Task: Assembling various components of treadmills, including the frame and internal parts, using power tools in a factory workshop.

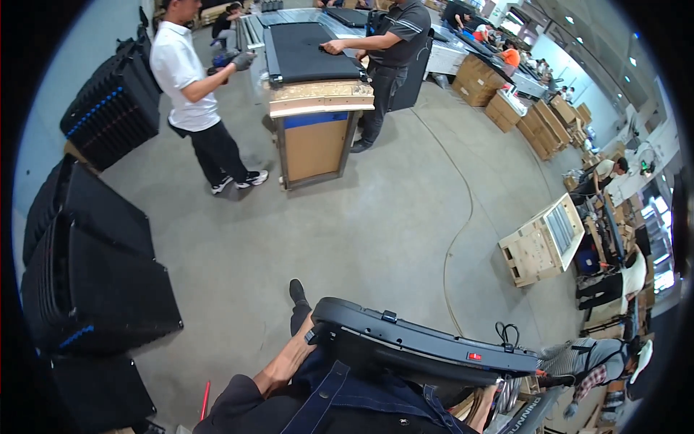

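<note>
A large flat black machine deck (405, 347) with a red switch and a looped black cord lies across my front, close to my body. My left hand (312, 334) grips its left end, and my bare forearm runs back to my dark sleeve. Part of my right forearm (483, 405) shows below the deck's right side, but the hand itself is hidden under the deck. My foot in a dark shoe (296, 291) is on the concrete floor just ahead.
Ahead, two people stand at a wooden workbench (318, 137) that carries a similar black deck (307, 50). Stacks of black decks (94, 282) line the left. A pale wooden crate (542, 242) stands at the right, and a thin cable (463, 217) runs along the floor. Cardboard boxes (506, 101) sit at the far right.
</note>
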`<move>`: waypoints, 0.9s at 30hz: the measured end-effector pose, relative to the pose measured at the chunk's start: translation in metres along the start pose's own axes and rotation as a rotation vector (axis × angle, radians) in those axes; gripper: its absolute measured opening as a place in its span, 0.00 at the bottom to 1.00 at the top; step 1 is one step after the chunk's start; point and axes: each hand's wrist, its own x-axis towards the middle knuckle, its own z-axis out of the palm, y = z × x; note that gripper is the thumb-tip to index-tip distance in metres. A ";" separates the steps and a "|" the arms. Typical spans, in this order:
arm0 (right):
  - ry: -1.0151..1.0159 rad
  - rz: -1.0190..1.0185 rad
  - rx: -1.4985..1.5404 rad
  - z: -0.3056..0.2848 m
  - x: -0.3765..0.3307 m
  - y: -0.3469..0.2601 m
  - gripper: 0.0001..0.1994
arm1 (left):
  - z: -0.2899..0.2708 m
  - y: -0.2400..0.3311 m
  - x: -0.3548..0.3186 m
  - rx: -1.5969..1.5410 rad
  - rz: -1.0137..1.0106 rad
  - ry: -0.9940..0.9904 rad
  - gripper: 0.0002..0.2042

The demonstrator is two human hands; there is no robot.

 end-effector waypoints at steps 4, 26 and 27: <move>0.049 0.020 -0.080 0.050 0.073 -0.025 0.20 | -0.048 0.042 0.147 -0.455 -0.390 0.051 0.15; -0.239 0.593 -0.425 0.216 0.767 0.027 0.25 | -0.153 0.271 0.468 -0.431 0.170 0.750 0.15; -0.213 0.529 -0.349 0.220 0.780 0.029 0.24 | -0.154 0.282 0.481 -0.585 0.102 0.763 0.15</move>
